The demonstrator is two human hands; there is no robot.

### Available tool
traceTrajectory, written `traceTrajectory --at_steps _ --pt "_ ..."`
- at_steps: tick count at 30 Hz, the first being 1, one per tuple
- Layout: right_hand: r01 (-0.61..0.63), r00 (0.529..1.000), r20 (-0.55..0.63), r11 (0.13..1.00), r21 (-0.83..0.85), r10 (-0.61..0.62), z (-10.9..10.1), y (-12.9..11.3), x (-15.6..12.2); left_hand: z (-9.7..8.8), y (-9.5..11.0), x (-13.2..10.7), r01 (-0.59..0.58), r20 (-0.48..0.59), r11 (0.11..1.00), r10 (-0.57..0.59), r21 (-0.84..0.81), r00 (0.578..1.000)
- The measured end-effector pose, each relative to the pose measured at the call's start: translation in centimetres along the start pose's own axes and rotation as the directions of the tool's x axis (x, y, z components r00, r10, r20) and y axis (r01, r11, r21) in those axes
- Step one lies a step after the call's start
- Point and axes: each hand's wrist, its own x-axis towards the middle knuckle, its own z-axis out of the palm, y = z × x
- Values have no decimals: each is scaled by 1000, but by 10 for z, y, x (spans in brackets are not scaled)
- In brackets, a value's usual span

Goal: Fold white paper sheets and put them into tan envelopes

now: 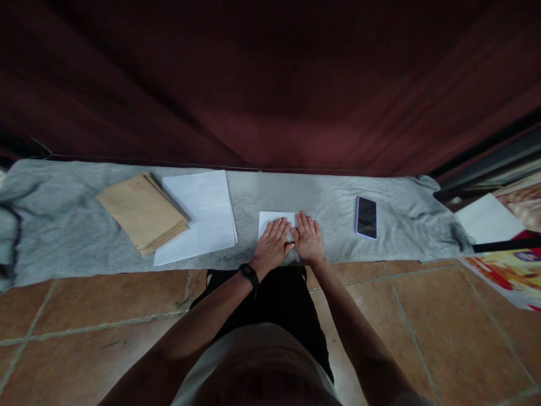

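Note:
A small piece of white paper [265,218], seemingly folded, lies on the grey cloth in front of me. My left hand [274,242] rests flat on it, fingers stretched out and covering much of its surface. Beside it, my right hand [307,238] lies flat with its fingers extended over the paper's right end. The two thumbs nearly meet. How much of the paper reaches under my palms is hidden. A dark band [249,274] circles my left wrist.
The grey cloth [279,189] covers a long narrow surface. To the left lie a stack of brown envelopes [141,211] and white paper sheets [207,217]. On the right is a phone [366,217]. A dark red curtain [270,101] hangs behind; a colourful box [515,270] stands far right.

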Motion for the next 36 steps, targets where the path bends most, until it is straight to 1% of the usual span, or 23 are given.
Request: traceTrajectory --at_steps 5,8,11,14,17,21,23,26,31,36 --pt "-18 1000 8 1000 17 18 0 -1 0 -1 -4 -2 -2 13 1000 2 -4 1000" --pt "-34 999 13 999 38 33 -5 -3 1 -3 -3 -2 2 21 1000 -2 -4 1000" --pt "-47 999 -11 995 90 49 -10 -9 8 -4 -3 -2 -8 23 1000 8 -8 1000" --pt "40 999 -25 982 187 -37 -11 -20 16 -4 -3 -1 -23 37 1000 24 -9 999" --pt "126 991 -1 960 252 -130 -6 -31 20 -6 -2 0 -32 63 999 33 -7 998" --pt "121 991 28 967 226 -131 1 -33 17 -9 -3 -1 -33 63 999 34 -18 997" --pt "126 991 29 973 195 -134 3 -29 14 -10 -6 -4 -5 45 1000 6 -25 999" --pt "142 989 9 980 138 -144 3 -23 10 -9 -14 -10 82 10 996 -82 -28 997" --pt "100 995 -30 992 82 -97 2 -14 3 -7 -27 -16 218 -39 976 -219 -31 975" --pt "64 998 -31 997 49 -63 -1 -4 -2 -7 -33 -20 270 -68 962 -272 -43 960"
